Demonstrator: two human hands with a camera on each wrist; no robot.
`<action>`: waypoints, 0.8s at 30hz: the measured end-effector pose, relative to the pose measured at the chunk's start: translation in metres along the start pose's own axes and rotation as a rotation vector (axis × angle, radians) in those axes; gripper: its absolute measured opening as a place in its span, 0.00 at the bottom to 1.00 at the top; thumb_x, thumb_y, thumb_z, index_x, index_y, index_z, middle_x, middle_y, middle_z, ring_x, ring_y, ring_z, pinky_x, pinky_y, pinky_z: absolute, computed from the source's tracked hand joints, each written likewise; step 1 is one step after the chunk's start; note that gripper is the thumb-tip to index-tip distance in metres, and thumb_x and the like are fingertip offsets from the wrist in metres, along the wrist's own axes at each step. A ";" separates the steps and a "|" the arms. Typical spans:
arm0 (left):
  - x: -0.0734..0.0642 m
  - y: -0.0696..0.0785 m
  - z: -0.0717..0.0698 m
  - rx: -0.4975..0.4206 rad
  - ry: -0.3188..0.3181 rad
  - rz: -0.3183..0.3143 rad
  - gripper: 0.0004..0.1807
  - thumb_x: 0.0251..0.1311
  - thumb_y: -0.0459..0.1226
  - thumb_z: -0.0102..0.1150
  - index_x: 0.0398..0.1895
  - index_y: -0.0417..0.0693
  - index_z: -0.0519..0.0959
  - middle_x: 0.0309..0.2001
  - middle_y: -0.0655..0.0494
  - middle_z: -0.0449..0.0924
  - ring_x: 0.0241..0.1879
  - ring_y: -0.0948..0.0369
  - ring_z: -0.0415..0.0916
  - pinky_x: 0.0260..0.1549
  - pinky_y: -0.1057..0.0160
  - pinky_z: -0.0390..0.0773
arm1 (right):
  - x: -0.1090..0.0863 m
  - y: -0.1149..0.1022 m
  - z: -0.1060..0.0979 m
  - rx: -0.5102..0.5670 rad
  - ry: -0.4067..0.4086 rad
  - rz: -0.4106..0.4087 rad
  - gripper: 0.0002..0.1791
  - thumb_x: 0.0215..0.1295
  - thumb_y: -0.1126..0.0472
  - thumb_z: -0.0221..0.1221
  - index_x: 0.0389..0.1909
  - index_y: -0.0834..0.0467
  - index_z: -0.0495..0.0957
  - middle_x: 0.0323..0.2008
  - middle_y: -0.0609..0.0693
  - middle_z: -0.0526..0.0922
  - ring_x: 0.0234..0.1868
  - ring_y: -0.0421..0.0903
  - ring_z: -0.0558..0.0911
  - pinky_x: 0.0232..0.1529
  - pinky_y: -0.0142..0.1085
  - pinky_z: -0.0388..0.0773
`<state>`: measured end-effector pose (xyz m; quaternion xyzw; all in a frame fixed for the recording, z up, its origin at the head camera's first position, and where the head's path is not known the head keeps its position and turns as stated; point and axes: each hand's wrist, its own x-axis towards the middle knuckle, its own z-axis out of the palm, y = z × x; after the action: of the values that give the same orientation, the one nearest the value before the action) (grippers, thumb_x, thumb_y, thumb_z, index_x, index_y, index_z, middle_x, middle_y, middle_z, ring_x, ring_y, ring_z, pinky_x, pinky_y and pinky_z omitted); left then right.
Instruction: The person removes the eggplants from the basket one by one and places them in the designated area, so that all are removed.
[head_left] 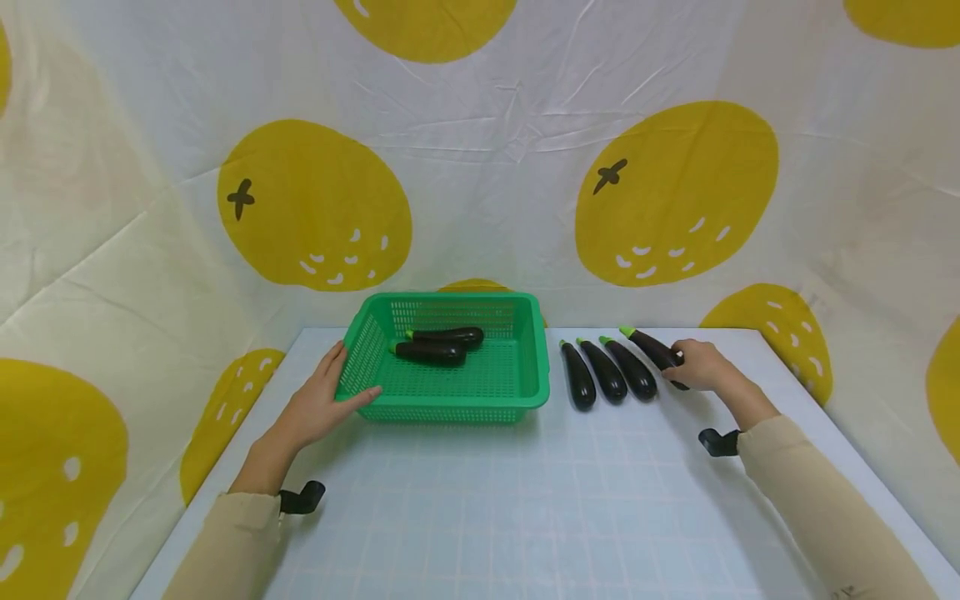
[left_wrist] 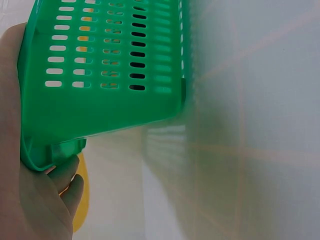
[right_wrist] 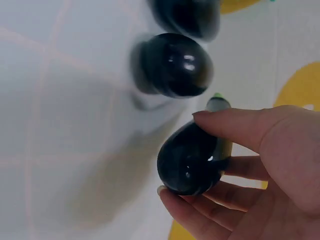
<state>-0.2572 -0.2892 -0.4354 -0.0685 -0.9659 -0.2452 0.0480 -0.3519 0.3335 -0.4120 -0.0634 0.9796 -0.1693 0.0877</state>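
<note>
A green plastic basket (head_left: pixel 450 402) with slotted sides sits upright, a left hand (head_left: pixel 318 400) gripping its near left corner. Inside, two glossy, dark purple eggplants (head_left: pixel 431 354) with green stem ends lie on their sides, close together, stems pointing left. To the right of the basket, three matching eggplants (head_left: pixel 603 372) lie side by side in a slanted row, stems pointing away. Just beyond them, a right hand (head_left: pixel 701 367) holds another eggplant (head_left: pixel 651 350) by its thick end, stem pointing away and leftward.
</note>
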 end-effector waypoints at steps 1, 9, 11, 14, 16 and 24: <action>0.000 0.000 0.000 0.001 0.001 0.001 0.63 0.62 0.72 0.52 0.84 0.42 0.38 0.83 0.44 0.34 0.78 0.35 0.47 0.66 0.26 0.57 | 0.002 0.002 0.002 0.001 0.000 -0.001 0.32 0.66 0.59 0.65 0.59 0.80 0.69 0.50 0.76 0.77 0.47 0.66 0.77 0.54 0.63 0.77; 0.000 0.001 -0.001 0.001 0.003 0.001 0.63 0.62 0.72 0.52 0.83 0.42 0.38 0.83 0.45 0.34 0.78 0.35 0.46 0.67 0.27 0.57 | 0.010 0.010 0.015 0.016 -0.018 0.042 0.34 0.67 0.59 0.63 0.62 0.81 0.66 0.54 0.78 0.75 0.50 0.68 0.76 0.57 0.65 0.73; 0.000 0.001 -0.001 0.001 0.005 0.004 0.63 0.63 0.71 0.52 0.83 0.41 0.38 0.83 0.44 0.34 0.78 0.35 0.46 0.67 0.27 0.57 | 0.011 0.010 0.017 0.017 -0.034 0.073 0.36 0.68 0.58 0.62 0.64 0.82 0.63 0.55 0.79 0.73 0.51 0.69 0.75 0.59 0.66 0.73; -0.001 0.001 0.000 0.001 0.008 0.010 0.62 0.63 0.71 0.53 0.83 0.41 0.38 0.83 0.44 0.34 0.78 0.35 0.47 0.67 0.27 0.57 | 0.011 0.008 0.018 0.018 -0.057 0.110 0.38 0.69 0.58 0.61 0.66 0.82 0.60 0.58 0.81 0.70 0.53 0.70 0.74 0.60 0.67 0.71; -0.001 0.000 0.000 0.004 0.010 0.012 0.62 0.63 0.71 0.53 0.83 0.41 0.39 0.83 0.44 0.34 0.78 0.35 0.47 0.66 0.27 0.58 | 0.010 0.006 0.018 0.016 -0.063 0.118 0.39 0.69 0.58 0.61 0.66 0.83 0.58 0.59 0.81 0.69 0.54 0.71 0.74 0.61 0.67 0.71; 0.000 0.000 0.000 0.006 0.013 0.014 0.62 0.63 0.71 0.53 0.83 0.41 0.39 0.83 0.44 0.35 0.77 0.35 0.48 0.65 0.27 0.59 | 0.005 0.002 0.016 0.023 -0.061 0.122 0.42 0.69 0.56 0.61 0.68 0.83 0.56 0.62 0.83 0.66 0.59 0.74 0.71 0.63 0.68 0.68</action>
<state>-0.2572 -0.2895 -0.4358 -0.0735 -0.9658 -0.2423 0.0563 -0.3537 0.3295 -0.4280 -0.0078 0.9765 -0.1726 0.1285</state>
